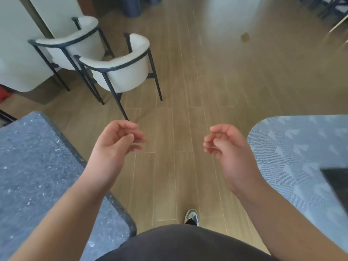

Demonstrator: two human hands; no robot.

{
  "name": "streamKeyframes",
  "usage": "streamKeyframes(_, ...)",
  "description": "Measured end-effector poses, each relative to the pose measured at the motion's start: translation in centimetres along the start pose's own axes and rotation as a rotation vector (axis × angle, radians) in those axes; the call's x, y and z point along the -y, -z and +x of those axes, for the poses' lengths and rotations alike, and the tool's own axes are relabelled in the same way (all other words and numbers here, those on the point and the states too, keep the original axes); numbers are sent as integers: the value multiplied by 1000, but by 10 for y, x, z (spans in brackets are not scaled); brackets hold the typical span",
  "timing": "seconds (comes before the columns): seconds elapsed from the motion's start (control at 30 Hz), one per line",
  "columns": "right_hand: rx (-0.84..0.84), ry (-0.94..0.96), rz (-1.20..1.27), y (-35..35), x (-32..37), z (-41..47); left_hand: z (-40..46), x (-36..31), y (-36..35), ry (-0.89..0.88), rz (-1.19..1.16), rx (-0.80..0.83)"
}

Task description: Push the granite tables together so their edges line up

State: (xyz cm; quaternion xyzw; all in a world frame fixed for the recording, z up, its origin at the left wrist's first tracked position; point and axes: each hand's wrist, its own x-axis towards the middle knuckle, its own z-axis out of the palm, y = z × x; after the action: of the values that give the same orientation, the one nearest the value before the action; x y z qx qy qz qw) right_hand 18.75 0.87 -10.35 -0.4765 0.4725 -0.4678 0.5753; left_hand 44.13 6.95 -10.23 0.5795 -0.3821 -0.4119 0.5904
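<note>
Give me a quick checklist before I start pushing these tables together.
1. Left hand free: ok, loosely curled, holds nothing.
2. Right hand free: ok, holds nothing.
3. Hands on a table: not ok, both hang over the floor.
4. Granite table within reach: ok, beside the left arm.
5. Second granite table in view: cannot tell, only a patterned surface shows on the right.
6. Chairs clear of the table: ok, apart from it.

Granite table point(37, 166) cut by left edge
</note>
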Motion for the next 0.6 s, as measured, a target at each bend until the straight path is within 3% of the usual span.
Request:
streamKeyframes(0.23,138,3,-15,9,11,71,36,-1,-26,-24,4,-119)
streamKeyframes(0.6,287,-45,-136,-30,13,154,92,14,-7,14,-40,-318)
